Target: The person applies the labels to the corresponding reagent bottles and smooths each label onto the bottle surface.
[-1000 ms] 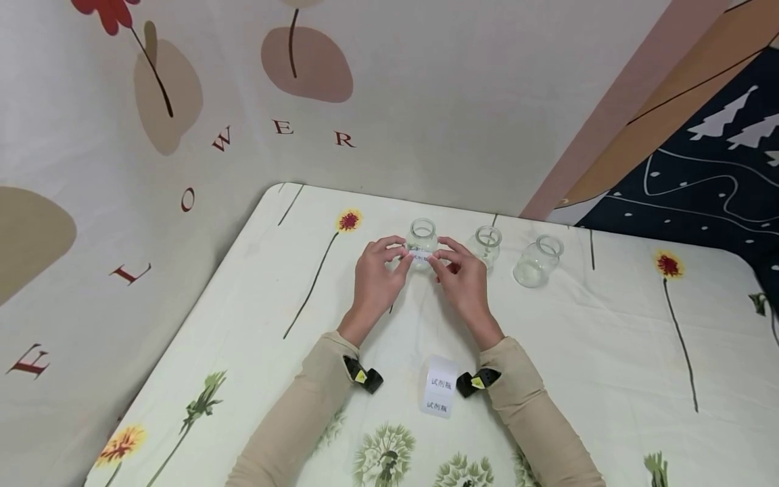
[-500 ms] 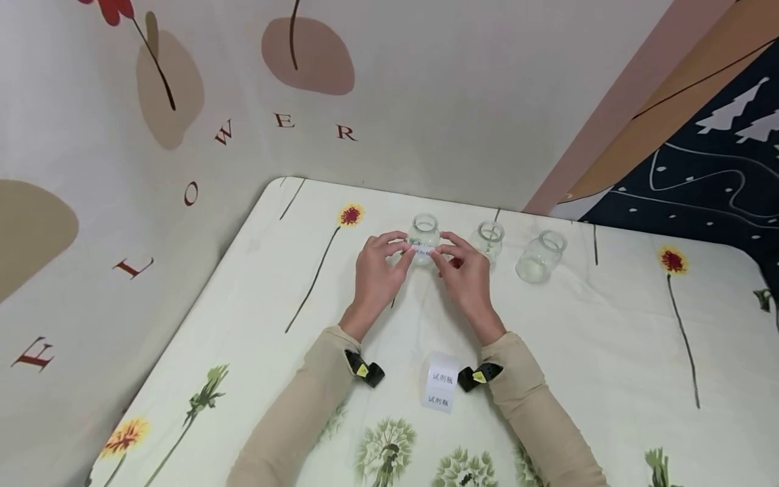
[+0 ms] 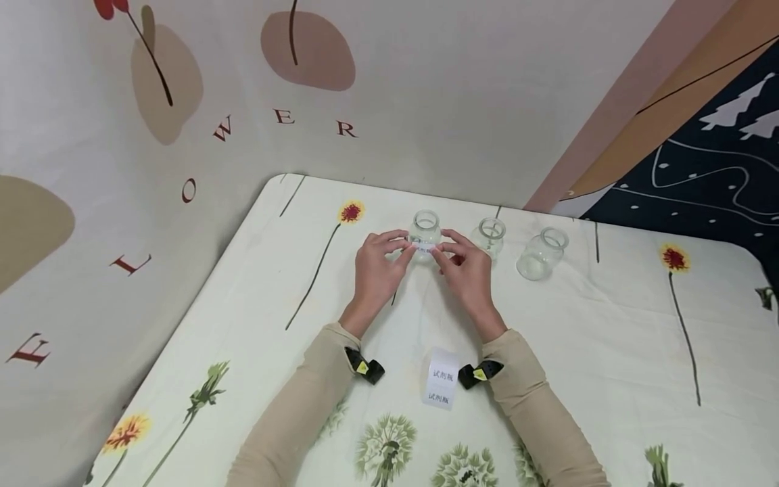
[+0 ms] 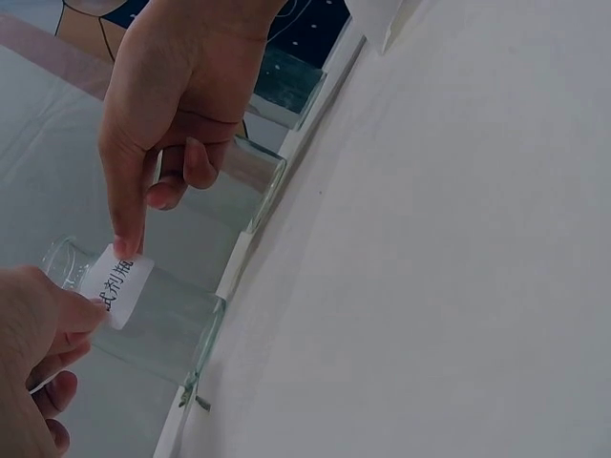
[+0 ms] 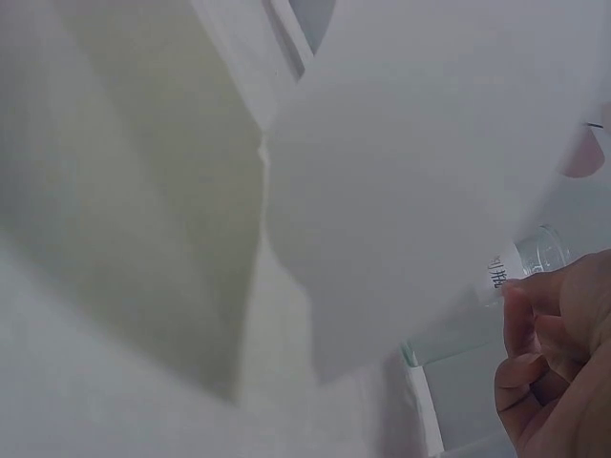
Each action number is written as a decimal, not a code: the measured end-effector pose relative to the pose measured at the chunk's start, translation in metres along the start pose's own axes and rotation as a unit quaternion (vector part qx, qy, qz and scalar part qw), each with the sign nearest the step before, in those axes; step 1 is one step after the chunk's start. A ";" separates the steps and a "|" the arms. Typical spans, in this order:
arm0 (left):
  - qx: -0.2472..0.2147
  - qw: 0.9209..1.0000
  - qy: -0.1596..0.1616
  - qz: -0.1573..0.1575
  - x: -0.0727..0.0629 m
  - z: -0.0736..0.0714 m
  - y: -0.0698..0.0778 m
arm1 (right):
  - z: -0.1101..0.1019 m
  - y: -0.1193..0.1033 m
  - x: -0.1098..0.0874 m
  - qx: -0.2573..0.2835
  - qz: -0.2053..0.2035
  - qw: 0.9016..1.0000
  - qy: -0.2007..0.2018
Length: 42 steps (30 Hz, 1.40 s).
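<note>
A small clear glass jar (image 3: 426,222) stands upright on the table between both hands. Across its near side lies a white label (image 3: 423,248) with printed black characters. My left hand (image 3: 379,270) pinches the label's left end, its fingers beside the jar. At the opposite end my right hand (image 3: 466,274) pinches with thumb and index finger. In the left wrist view the label (image 4: 121,288) lies flat over the glass, a thumb on one edge and a fingertip on the other. The right wrist view shows only part of the label (image 5: 497,274) beside the fingers.
To the right stand two more clear glass jars, one (image 3: 490,237) near my right hand and another (image 3: 541,256) farther out. A strip with two printed labels (image 3: 441,379) lies between the forearms. Blurred pale sheet (image 5: 410,172) fills much of the right wrist view.
Both hands stay at the label and the jar with barely any shift. The head view has tilted slightly, so the whole scene sits a little higher in the picture.
</note>
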<state>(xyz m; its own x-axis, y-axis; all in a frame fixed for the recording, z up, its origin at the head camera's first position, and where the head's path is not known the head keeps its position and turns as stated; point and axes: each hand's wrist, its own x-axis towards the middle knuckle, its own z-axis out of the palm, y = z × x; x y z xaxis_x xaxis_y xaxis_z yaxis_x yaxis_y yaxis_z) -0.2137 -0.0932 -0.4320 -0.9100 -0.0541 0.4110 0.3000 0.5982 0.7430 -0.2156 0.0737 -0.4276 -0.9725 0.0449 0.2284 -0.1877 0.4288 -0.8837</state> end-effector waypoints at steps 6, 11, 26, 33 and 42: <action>-0.003 1.000 0.001 -0.001 -0.001 0.000 0.000 | 0.000 -0.001 -0.001 -0.002 0.003 1.000 0.000; -0.009 1.000 0.008 0.005 0.000 0.000 -0.002 | 0.000 -0.001 -0.001 -0.002 0.001 1.000 0.004; -0.022 1.000 0.010 0.012 0.003 -0.002 -0.005 | -0.002 0.000 0.001 0.018 0.009 1.000 0.004; -0.031 1.000 0.005 0.004 0.002 -0.002 -0.005 | -0.002 0.001 0.000 0.030 0.022 0.999 0.004; -0.042 0.999 -0.001 -0.008 0.003 -0.003 -0.003 | -0.004 0.001 0.000 0.045 0.015 0.999 0.003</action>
<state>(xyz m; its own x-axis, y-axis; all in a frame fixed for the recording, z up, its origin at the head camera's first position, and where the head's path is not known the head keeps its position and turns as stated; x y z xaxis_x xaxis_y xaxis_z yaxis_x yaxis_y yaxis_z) -0.2164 -0.0977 -0.4313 -0.9153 -0.0616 0.3980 0.3087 0.5273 0.7916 -0.2149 0.0779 -0.4270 -0.9769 0.0620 0.2044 -0.1711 0.3453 -0.9227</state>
